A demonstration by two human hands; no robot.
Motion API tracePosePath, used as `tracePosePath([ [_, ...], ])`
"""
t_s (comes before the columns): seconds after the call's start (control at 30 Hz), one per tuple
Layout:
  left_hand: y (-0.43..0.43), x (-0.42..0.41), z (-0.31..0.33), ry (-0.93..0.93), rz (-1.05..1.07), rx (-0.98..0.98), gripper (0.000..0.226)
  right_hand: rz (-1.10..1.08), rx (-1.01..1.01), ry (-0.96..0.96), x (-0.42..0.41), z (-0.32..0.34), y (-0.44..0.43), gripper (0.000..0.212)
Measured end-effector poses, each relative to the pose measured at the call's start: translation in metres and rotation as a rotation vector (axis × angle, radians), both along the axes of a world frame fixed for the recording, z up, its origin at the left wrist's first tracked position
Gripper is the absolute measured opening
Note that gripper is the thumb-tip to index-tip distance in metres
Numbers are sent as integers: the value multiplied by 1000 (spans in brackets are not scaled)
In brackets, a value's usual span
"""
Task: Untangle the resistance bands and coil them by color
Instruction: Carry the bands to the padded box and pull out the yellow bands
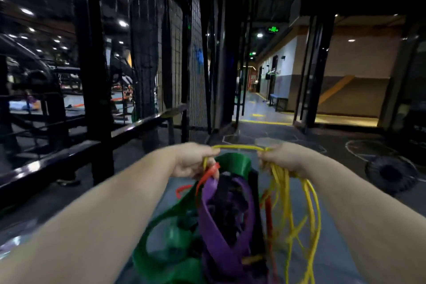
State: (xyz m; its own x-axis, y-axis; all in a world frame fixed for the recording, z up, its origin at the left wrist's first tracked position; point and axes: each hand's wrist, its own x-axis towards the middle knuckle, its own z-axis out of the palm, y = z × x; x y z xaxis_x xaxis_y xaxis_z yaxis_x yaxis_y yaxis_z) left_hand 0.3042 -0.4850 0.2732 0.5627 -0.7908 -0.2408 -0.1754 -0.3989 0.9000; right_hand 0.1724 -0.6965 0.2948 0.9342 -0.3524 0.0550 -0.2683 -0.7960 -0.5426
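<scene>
Five colours hang in one knot close below the camera: a wide green rubber band (166, 237), a wide purple rubber band (221, 226), a black band (230, 193) buried between them, a narrow red rubber band (208, 174), and thin yellow rubber bands (288, 203) trailing in loose loops on the right. All of it dangles above the grey floor (334, 249), and nothing is coiled yet.

Just beyond, the left hand (191, 161) curls its fingers round a yellow strand and the top of the red band, and seems to carry the heavy bundle too. The right hand (281, 159) clutches a bunch of yellow loops. One yellow strand runs taut between the two hands.

Pulling the hands further apart would likely cinch the yellow loops tighter where they cross the red band lower down. A stretched strand that slips from a grip could snap back. A slack left grip would drop the wide bands in a fresh heap.

Farther off, a black rubber tyre (389, 175) lies to the right and a black steel rack (96, 99) stands to the left.
</scene>
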Motion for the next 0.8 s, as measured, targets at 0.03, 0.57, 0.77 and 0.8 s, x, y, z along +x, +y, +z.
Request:
tracePosePath([
  [0.03,0,-7,-21,11,42,-14,55,-5,-67,91,-2,-11,0,45],
  [0.57,13,-71,-156,-550,773,113,43,-138,-195,436,-9,-125,18,72],
  [0.77,16,-64,-165,-528,850,61,39,-64,-124,310,-5,-138,33,41],
  [0.8,15,-66,-163,-555,851,60,36,-40,-118,297,-5,-138,35,36],
])
